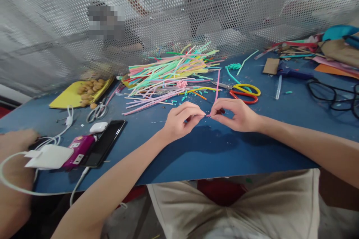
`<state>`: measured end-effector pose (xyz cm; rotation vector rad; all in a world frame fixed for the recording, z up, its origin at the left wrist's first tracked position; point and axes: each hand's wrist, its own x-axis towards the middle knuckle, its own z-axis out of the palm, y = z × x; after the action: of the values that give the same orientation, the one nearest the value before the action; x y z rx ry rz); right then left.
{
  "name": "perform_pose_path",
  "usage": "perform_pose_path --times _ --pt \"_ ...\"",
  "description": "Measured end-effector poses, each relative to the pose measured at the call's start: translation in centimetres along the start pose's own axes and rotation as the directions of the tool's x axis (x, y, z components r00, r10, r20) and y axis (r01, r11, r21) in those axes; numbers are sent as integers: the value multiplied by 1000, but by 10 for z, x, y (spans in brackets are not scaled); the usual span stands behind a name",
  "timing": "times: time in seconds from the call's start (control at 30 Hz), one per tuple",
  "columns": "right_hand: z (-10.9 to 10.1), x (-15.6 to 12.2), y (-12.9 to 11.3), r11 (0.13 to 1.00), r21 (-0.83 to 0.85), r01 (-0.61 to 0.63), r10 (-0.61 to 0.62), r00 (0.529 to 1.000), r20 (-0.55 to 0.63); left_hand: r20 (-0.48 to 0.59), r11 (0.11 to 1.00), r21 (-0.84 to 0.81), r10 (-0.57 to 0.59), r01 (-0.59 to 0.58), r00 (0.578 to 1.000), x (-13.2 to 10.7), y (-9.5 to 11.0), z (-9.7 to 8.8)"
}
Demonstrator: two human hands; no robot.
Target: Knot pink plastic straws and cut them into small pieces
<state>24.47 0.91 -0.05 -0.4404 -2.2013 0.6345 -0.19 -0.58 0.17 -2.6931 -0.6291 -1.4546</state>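
Observation:
My right hand (235, 115) is closed in a pinch on a thin pink straw (217, 85), which stands up from the fingers toward the pile. A short pink bit (208, 115) shows between the two hands' fingertips. My left hand (185, 119), fingertips pinched together, almost meets the right one; what it grips is hidden. A thin, wire-like line (159, 121) lies just left of that hand. Beyond the right hand rest scissors (244, 92) with red and yellow handles, blades open. Behind both hands spreads a pile of coloured straws (171, 67) with a pink cluster (181, 84) on it.
To the left are a phone (108, 142), a purple power strip (80, 149), a white charger (50, 156), an earbud case (98, 127), small scissors (97, 112) and another person's arm (15, 164). A glue gun (294, 73) lies right. Perforated metal (196, 15) rises behind.

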Motion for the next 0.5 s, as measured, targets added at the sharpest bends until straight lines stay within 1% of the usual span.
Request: perform_pose_path --times 0.1,0.23,0.3,0.5 --pt "-1 2 1 1000 -13 6 -6 1000 2 17 997 -33 -71 72 997 -1 0 0" --pt "1 2 0 1000 -22 19 -19 1000 -12 38 992 -81 -92 94 995 -3 -1 1" --pt "2 1 -1 999 -18 32 -32 999 -14 42 993 -87 -74 77 996 -3 -1 2" --pt "5 -1 -6 998 18 63 -62 997 -44 20 997 -65 29 -27 999 0 0 3"
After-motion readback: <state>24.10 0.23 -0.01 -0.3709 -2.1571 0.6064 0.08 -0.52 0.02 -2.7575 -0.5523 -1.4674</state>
